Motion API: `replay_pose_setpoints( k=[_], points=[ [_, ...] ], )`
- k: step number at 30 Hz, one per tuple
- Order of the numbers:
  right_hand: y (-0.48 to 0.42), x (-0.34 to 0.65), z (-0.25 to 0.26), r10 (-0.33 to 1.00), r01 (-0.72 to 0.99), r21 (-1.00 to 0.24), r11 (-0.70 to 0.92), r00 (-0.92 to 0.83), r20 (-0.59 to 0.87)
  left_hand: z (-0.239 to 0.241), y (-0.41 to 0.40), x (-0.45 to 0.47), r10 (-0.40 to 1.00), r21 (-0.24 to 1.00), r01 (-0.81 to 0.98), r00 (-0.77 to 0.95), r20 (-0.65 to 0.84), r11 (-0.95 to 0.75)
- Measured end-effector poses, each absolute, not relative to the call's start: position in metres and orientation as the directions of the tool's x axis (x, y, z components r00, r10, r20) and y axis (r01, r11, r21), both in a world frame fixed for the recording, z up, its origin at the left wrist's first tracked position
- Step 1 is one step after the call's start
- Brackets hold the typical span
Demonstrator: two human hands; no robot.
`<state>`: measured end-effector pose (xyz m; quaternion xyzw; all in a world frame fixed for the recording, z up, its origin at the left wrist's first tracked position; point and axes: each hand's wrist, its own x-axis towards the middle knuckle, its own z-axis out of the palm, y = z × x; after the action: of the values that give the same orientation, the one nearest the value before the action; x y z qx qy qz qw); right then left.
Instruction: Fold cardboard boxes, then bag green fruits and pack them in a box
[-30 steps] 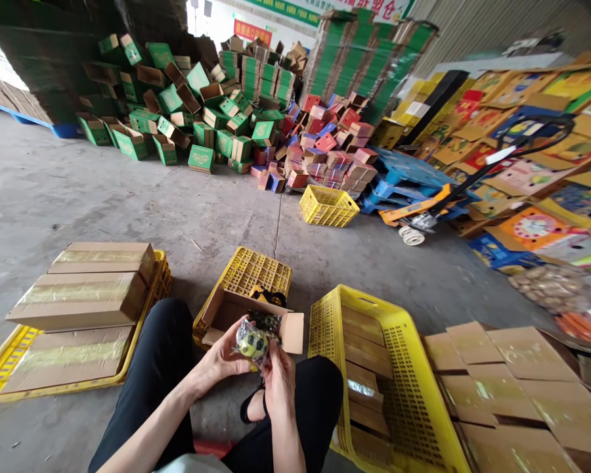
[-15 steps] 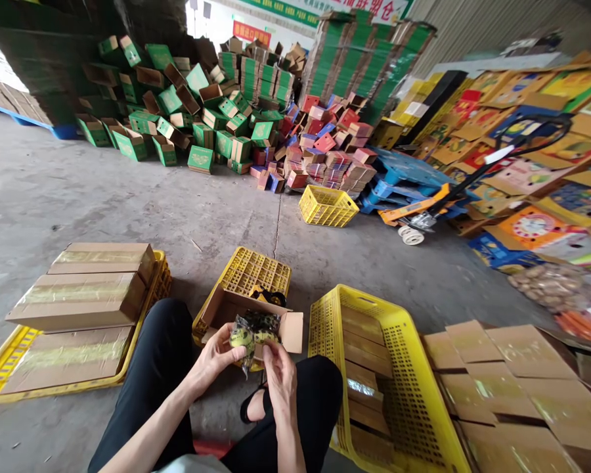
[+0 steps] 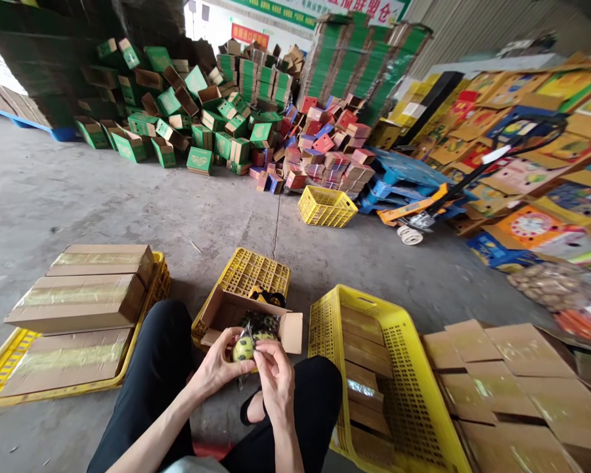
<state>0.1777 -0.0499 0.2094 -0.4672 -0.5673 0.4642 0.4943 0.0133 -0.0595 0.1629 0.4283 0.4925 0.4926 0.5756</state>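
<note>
Wrapped ball point(image 3: 243, 351), against half a second ago: slightly lower in the left hand point(image 3: 217, 364), with more of its round, yellow-green, dark-spotted side showing.
Right hand point(image 3: 278, 376), against the same frame: has moved in towards the left; its fingertips were over the second spotted piece point(image 3: 264, 336) and are now close by the ball.
Cardboard box point(image 3: 292, 333): much as before, flaps open, on the yellow crate point(image 3: 256, 266).
Ball's direction: looks round, so its long axis cannot be told; a gathered tuft of clear film point(image 3: 249, 328) points up and away, towards the inside of the box.
Ball's place: in the left hand, over the middle of the box's near edge as seen from above.
Left fingers: curled round the ball's far left side, with the thumb along its near side, gripping it between them.
Right fingers: thumb and forefinger bunched at the ball's right side; whether they pinch the film or only touch it cannot be told.
Box contents: dark, film-wrapped pieces point(image 3: 263, 321) beyond the hands.
Tape dispenser point(image 3: 268, 297): by the box's far edge, near the crate's right edge.
</note>
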Motion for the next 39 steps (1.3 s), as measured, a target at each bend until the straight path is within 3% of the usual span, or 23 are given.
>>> replay_pose_setpoints(
  k=[8,13,19,23,29,39],
  points=[
    [-0.05,0.184,0.209,1.0,-0.057,-0.998,-0.025,0.007,-0.025,0.188,-0.06,0.003,0.948,0.907,-0.345,0.282,-0.147,0.243],
    [-0.051,0.186,0.219,0.984,-0.097,-0.99,-0.099,-0.159,-0.083,0.183,-0.06,0.001,0.966,0.905,-0.351,0.176,-0.189,0.241],
    [-0.045,0.187,0.211,0.998,0.121,-0.992,-0.04,-0.047,-0.046,0.182,-0.063,0.002,0.973,0.935,-0.274,0.122,-0.199,0.225],
    [-0.043,0.19,0.211,1.0,0.199,-0.98,0.004,-0.005,0.003,0.182,-0.064,0.006,0.973,0.9,-0.369,0.086,-0.216,0.233],
    [-0.039,0.195,0.21,0.994,0.059,-0.996,-0.074,0.086,-0.068,0.176,-0.065,0.008,0.969,0.826,-0.513,0.05,-0.243,0.234],
    [-0.042,0.193,0.203,0.986,-0.025,-0.989,-0.147,0.076,-0.149,0.186,-0.061,0.003,0.972,0.875,-0.425,0.059,-0.227,0.23]
  ],
)
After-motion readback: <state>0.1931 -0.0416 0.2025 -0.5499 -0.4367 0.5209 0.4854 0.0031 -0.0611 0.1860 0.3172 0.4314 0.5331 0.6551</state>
